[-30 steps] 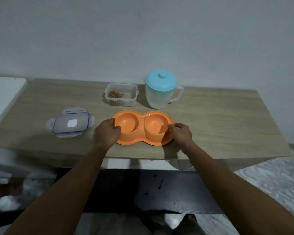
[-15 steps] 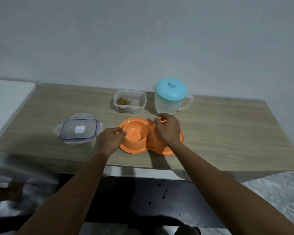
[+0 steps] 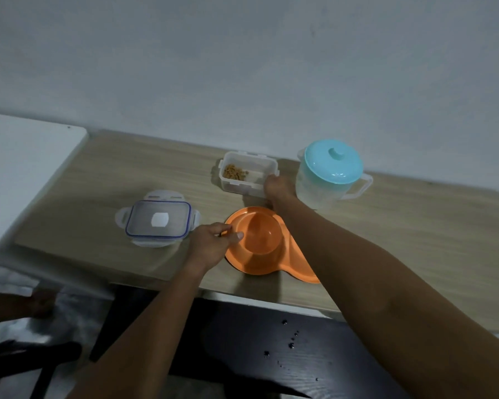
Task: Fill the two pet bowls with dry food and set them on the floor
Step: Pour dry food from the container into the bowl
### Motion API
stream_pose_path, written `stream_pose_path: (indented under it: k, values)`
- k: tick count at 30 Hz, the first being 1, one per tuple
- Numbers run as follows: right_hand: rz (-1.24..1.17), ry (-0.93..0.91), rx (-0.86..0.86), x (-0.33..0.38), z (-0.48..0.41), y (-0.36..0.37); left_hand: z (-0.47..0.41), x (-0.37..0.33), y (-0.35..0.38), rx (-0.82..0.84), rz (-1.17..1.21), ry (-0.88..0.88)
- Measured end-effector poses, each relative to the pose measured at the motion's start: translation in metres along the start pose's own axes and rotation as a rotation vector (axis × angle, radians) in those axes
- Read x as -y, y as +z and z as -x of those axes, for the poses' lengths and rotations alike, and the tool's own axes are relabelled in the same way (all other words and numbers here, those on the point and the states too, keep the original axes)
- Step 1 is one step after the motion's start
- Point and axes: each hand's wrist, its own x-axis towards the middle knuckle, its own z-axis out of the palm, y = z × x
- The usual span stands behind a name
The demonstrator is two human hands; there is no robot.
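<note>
An orange double pet bowl [image 3: 260,240] lies on the wooden table [image 3: 415,231] near its front edge. Its left cup is empty; my right forearm hides the right cup. My left hand [image 3: 211,243] pinches the bowl's left rim. Behind the bowl stands a clear, open food container [image 3: 247,175] with a little brown dry food [image 3: 235,171] in its left end. My right hand [image 3: 280,188] has reached over the bowl and its fingers touch the container's right front corner; whether they grip it is unclear.
The container's clear lid [image 3: 158,218] with a blue seal lies flat to the left of the bowl. A clear jug with a turquoise lid [image 3: 330,172] stands right of the container, close to my right hand. A white surface [image 3: 20,168] adjoins the table's left end.
My right hand left the bowl's right rim and moved up and back to the food container. My left hand stays on the bowl's left rim. The camera has shifted left.
</note>
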Motion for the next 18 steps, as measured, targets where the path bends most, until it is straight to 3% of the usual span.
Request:
stream_pose_path:
  k: [7, 11, 18]
  values:
    - [-0.286, -0.072, 0.044, -0.012, 0.027, -0.012, 0.004, 0.001, -0.001, 0.006, 0.005, 0.016]
    - [-0.602, -0.019, 0.244, -0.029, 0.058, -0.04, 0.005, -0.001, -0.001, 0.008, 0.023, -0.004]
    - [-0.632, -0.084, 0.321, -0.061, 0.089, -0.102, 0.009, -0.002, 0.003, 0.033, 0.034, -0.024]
